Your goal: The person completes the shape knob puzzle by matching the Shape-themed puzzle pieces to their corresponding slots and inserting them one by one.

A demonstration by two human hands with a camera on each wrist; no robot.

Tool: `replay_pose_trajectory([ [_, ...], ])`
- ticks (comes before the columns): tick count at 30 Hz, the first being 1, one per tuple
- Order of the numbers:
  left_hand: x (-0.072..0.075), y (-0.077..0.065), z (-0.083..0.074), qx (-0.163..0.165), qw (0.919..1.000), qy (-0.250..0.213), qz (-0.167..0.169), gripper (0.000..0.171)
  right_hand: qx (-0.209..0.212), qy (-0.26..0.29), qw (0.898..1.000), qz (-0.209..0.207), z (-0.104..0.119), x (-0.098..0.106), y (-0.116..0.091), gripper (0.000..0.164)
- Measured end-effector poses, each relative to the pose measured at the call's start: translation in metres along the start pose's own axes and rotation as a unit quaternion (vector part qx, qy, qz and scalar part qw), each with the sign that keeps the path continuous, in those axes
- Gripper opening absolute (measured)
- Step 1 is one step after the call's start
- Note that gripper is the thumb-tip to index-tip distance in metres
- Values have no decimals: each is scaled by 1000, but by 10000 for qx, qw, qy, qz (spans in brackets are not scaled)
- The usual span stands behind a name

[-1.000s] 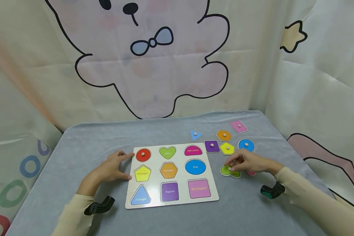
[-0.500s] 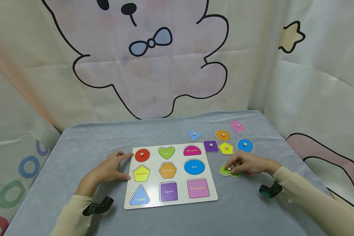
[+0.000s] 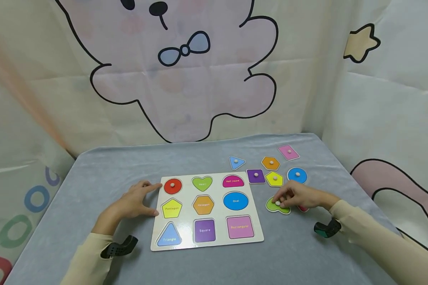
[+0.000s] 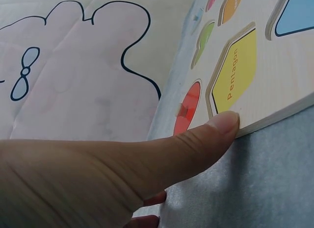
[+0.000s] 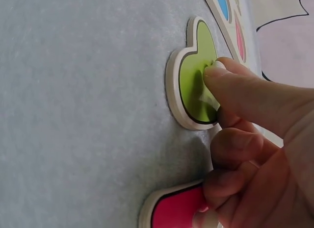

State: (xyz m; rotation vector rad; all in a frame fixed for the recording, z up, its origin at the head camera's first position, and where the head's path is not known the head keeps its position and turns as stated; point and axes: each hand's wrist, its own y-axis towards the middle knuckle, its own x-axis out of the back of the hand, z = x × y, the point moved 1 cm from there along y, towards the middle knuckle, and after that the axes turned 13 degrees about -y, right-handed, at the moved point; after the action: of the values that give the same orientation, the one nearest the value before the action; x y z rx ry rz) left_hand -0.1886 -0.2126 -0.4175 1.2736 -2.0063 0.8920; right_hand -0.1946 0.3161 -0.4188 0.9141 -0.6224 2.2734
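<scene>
A white shape puzzle board point(image 3: 219, 247) with labelled recesses lies on the cloth. My left hand point(image 3: 132, 204) touches its left side with extended thumb and index finger; in the left wrist view the thumb point(image 4: 196, 144) rests at the board's edge beside the yellow pentagon recess. A red circle piece point(image 3: 170, 190) with a knob sits in the top left recess. To the right of the board, my right hand point(image 3: 303, 196) pinches the knob of a green heart puzzle piece point(image 5: 191, 100), which lies on or close to the cloth. Under that hand, a pinkish-red piece point(image 5: 176, 208) is partly hidden.
Loose knobbed pieces lie behind the right hand: a blue triangle point(image 3: 237, 163), purple square point(image 3: 252, 179), orange hexagon point(image 3: 267, 165), yellow pentagon point(image 3: 272, 183), blue oval point(image 3: 295, 178) and pink piece point(image 3: 285, 150). A printed curtain point(image 3: 199, 87) hangs behind the grey-blue table cloth point(image 3: 185, 269).
Very little differs. The right fingertips have shifted slightly at the green heart's knob, while the left hand and board keep their places.
</scene>
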Motion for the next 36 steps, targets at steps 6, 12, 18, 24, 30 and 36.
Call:
replay_pose_trajectory([
  [6, -1, 1, 4, -167, 9999, -9, -31, 91, -274, 98, 9996, -30, 0, -2, 2, 17],
  [12, -3, 2, 3, -97, 10000, -15, -8, 93, -516, 88, 9984, -197, 1, -3, 1, 14],
  [18, -2, 2, 3, -107, 9999, -2, -34, 93, -388, 52, 9979, -522, 4, -1, 5, 10],
  [24, 0, 1, 2, -75, 10000, -6, -59, 92, -279, 54, 9950, -960, 11, 2, 15, 8],
  [30, 1, 1, 2, -13, 10000, -39, -7, 93, -790, -207, 9890, -1230, 23, 5, 25, 10],
  [36, 2, 0, 2, -31, 10000, -71, 23, 92, -1324, 5, 9800, -1488, 35, 7, 42, 19],
])
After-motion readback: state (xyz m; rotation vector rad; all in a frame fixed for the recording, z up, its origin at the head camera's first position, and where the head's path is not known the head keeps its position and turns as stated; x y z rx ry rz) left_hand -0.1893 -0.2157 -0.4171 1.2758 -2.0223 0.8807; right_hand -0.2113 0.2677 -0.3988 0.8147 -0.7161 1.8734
